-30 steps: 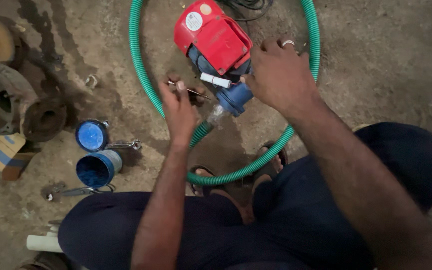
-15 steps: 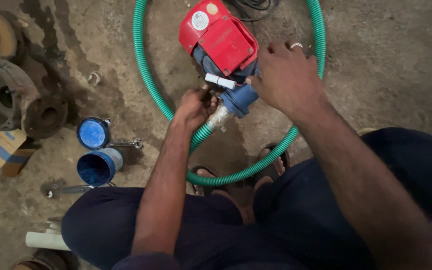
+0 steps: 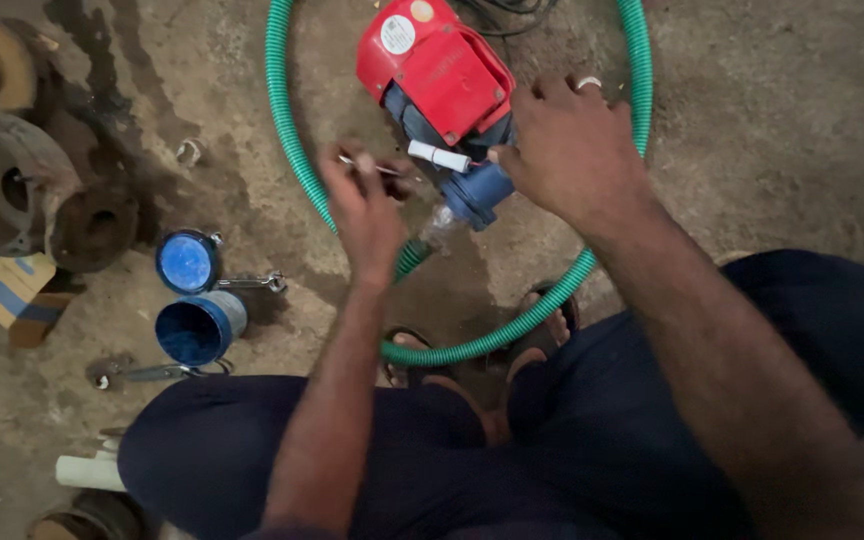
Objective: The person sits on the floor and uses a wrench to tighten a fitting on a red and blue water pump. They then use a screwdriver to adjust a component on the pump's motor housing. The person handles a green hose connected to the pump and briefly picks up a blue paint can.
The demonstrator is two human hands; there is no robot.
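We look down at a person squatting on a dusty floor point(image 3: 772, 130). A red pump point(image 3: 437, 65) lies in front of their knees, inside a loop of green hose point(image 3: 292, 140). The pump has a blue part point(image 3: 479, 192) at its near end, and a small white tube point(image 3: 439, 156) lies across it.

The left hand point(image 3: 367, 215) is lifted up, just left of the pump. Its thumb and fingers are pressed together, pinching a thin metal piece point(image 3: 357, 162). The piece is too small for us to tell what it is. Its tip points toward the white tube but does not touch it.

The right hand point(image 3: 572, 150) rests on the right side of the pump with its fingers bent. One fingertip is at the end of the white tube. We cannot tell if it pinches the tube or only touches it.

We think the work in hand is a small fix at the blue end of the pump, with one hand steadying it and the other bringing the thin piece in. A move here calls for a steady pump and a careful aim, because the spot is tiny and crowded.

Off to the left, well apart, stand a blue can point(image 3: 197, 328), its blue lid point(image 3: 187, 262), a wrench point(image 3: 252, 283), and some rusty metal parts point(image 3: 12, 190).
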